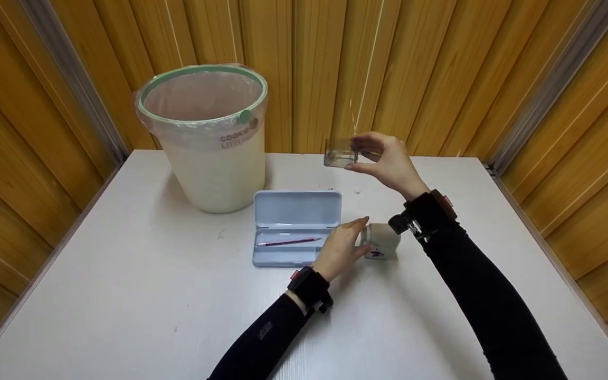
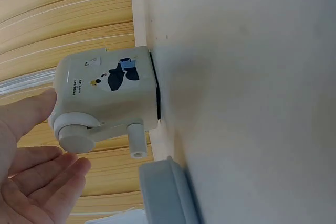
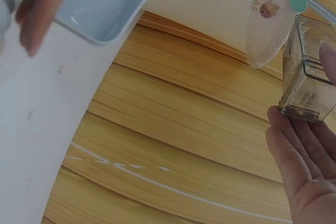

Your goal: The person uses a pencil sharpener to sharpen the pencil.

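My right hand (image 1: 387,162) holds a clear, smoky shavings drawer (image 1: 339,154) between thumb and fingers, raised above the back of the table. Pale shavings cling inside the drawer (image 3: 310,72) in the right wrist view. Below it, a cream crank pencil sharpener (image 1: 387,238) with a dark cartoon print stands on the table. My left hand (image 1: 338,249) is beside the sharpener's crank side, its thumb at the body (image 2: 113,74) and fingers loosely extended in the left wrist view. Whether the thumb touches it, I cannot tell.
An open light-blue pencil case (image 1: 298,208) lies left of the sharpener, with a purplish pencil (image 1: 288,242) in it. Behind, to the left, stands a tall cream bin (image 1: 214,177) with a green rim and clear liner. Wood-look panels (image 1: 314,68) enclose the white table (image 1: 124,295).
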A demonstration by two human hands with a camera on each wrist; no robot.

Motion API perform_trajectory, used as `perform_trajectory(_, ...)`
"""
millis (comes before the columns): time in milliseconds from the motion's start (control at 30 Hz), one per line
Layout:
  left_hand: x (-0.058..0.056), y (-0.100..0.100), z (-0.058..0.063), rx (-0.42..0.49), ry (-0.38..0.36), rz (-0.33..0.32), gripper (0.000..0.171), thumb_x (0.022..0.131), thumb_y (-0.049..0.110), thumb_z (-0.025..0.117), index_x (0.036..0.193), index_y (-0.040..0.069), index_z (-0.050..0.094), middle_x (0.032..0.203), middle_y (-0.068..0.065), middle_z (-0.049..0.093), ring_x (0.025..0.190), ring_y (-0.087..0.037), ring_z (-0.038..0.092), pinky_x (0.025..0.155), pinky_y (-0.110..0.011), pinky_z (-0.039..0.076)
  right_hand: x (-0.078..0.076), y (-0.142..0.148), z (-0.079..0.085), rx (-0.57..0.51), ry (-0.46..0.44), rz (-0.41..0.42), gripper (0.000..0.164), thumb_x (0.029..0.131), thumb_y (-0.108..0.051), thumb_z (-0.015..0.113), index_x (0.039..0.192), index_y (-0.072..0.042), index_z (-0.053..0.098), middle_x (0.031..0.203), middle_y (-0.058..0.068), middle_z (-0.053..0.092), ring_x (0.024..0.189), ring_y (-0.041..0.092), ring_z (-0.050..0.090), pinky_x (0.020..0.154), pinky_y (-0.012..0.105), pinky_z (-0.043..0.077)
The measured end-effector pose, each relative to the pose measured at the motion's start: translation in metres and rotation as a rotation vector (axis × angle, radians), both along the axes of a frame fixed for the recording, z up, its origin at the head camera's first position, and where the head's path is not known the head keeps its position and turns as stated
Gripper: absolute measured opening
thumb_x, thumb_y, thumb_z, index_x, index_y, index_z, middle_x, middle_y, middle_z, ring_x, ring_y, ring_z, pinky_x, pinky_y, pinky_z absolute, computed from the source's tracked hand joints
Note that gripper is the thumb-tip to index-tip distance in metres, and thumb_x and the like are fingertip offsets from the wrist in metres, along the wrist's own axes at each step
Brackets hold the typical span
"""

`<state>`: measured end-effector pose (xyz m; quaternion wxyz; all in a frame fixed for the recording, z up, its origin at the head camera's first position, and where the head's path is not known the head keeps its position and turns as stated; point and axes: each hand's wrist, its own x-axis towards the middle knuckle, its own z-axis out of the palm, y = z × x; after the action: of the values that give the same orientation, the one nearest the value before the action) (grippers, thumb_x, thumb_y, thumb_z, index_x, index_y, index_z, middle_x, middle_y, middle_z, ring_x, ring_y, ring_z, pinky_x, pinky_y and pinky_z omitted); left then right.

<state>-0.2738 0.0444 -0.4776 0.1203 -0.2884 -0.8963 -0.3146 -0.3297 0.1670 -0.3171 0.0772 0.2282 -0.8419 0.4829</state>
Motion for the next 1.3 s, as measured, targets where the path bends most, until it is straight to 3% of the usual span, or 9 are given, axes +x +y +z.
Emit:
perform_trajectory(333, -0.002, 0.014, -0.003, 0.020, -0.111, -0.009, 0.064, 0.083, 0.013, 0.076, 0.140, 0.002, 0.051, 0.129, -0.014, 0.066, 0.112, -0.021, 0.067, 0.097, -0.027, 0.051, -0.027, -0.060, 0.048, -0.051, 0.026, -0.027, 0.054, 0.079, -0.005, 0.080, 0.129, 0.002, 0.059, 0.127, 0.019, 0.064, 0.116, 0.027, 0.063, 0.104, 0.035, 0.048)
perform_trajectory(533, 0.002, 0.017, -0.003, 0.020, -0.097, -0.024, 0.058, 0.087, 0.017, 0.074, 0.139, 0.001, 0.052, 0.131, -0.013, 0.065, 0.121, -0.022, 0.062, 0.105, -0.029, 0.046, -0.039, -0.100, 0.066, -0.035, 0.060, -0.057, 0.053, 0.080, -0.009, 0.080, 0.128, -0.001, 0.059, 0.125, 0.014, 0.066, 0.114, 0.022, 0.064, 0.103, 0.032, 0.048)
perform_trajectory(700, 0.005, 0.022, -0.004, 0.022, -0.071, -0.020, 0.054, 0.089, 0.019, 0.072, 0.137, 0.003, 0.053, 0.128, -0.011, 0.067, 0.119, -0.021, 0.063, 0.102, -0.026, 0.048, -0.047, -0.133, 0.076, 0.073, 0.109, -0.082, 0.054, 0.084, -0.015, 0.078, 0.132, -0.004, 0.057, 0.128, 0.010, 0.065, 0.116, 0.018, 0.062, 0.100, 0.022, 0.047)
perform_trajectory(833, 0.010, 0.027, -0.006, 0.050, 0.006, -0.061, 0.056, 0.085, 0.018, 0.075, 0.136, 0.007, 0.054, 0.110, -0.007, 0.072, 0.101, -0.016, 0.069, 0.091, -0.020, 0.052, -0.050, -0.150, 0.083, 0.160, 0.145, -0.097, 0.055, 0.086, -0.017, 0.076, 0.135, -0.003, 0.054, 0.130, 0.010, 0.062, 0.116, 0.018, 0.058, 0.099, 0.019, 0.045)
perform_trajectory(933, 0.012, 0.031, -0.008, 0.067, 0.043, -0.085, 0.042, 0.086, 0.017, 0.074, 0.125, 0.010, 0.061, 0.099, -0.003, 0.073, 0.091, -0.013, 0.068, 0.084, -0.019, 0.052, -0.052, -0.158, 0.087, 0.211, 0.196, -0.127, 0.057, 0.085, -0.016, 0.076, 0.136, -0.002, 0.054, 0.131, 0.011, 0.059, 0.119, 0.019, 0.056, 0.101, 0.020, 0.044)
perform_trajectory(1033, 0.018, 0.032, -0.006, 0.096, 0.021, -0.052, 0.032, 0.093, 0.017, 0.064, 0.124, 0.008, 0.062, 0.113, -0.005, 0.071, 0.105, -0.015, 0.066, 0.094, -0.022, 0.050, -0.052, -0.166, 0.087, 0.286, 0.234, -0.163, 0.058, 0.087, -0.014, 0.075, 0.139, -0.003, 0.052, 0.133, 0.010, 0.056, 0.125, 0.020, 0.051, 0.105, 0.022, 0.042)
perform_trajectory(1167, 0.031, 0.029, -0.003, -0.011, 0.061, 0.006, 0.039, 0.099, 0.017, 0.052, 0.135, 0.001, 0.054, 0.133, -0.012, 0.061, 0.123, -0.023, 0.058, 0.108, -0.031, 0.042, -0.050, -0.178, 0.080, 0.417, 0.294, -0.157, 0.060, 0.089, -0.012, 0.071, 0.144, -0.008, 0.048, 0.137, 0.009, 0.051, 0.131, 0.021, 0.044, 0.108, 0.022, 0.040)
perform_trajectory(1233, 0.031, 0.029, -0.010, -0.055, 0.122, 0.011, 0.042, 0.101, 0.020, 0.050, 0.138, 0.001, 0.051, 0.137, -0.013, 0.058, 0.127, -0.025, 0.054, 0.111, -0.035, 0.039, -0.048, -0.184, 0.075, 0.489, 0.347, -0.131, 0.056, 0.092, -0.009, 0.066, 0.144, -0.009, 0.048, 0.141, 0.010, 0.049, 0.134, 0.021, 0.042, 0.109, 0.022, 0.039)
perform_trajectory(1300, 0.005, 0.038, -0.062, -0.124, 0.227, 0.018, 0.043, 0.103, 0.022, 0.043, 0.143, 0.005, 0.047, 0.142, -0.008, 0.054, 0.132, -0.020, 0.049, 0.115, -0.032, 0.034, -0.045, -0.190, 0.071, 0.575, 0.414, -0.092, 0.051, 0.095, -0.006, 0.060, 0.145, -0.009, 0.048, 0.144, 0.010, 0.048, 0.139, 0.022, 0.039, 0.110, 0.023, 0.039)
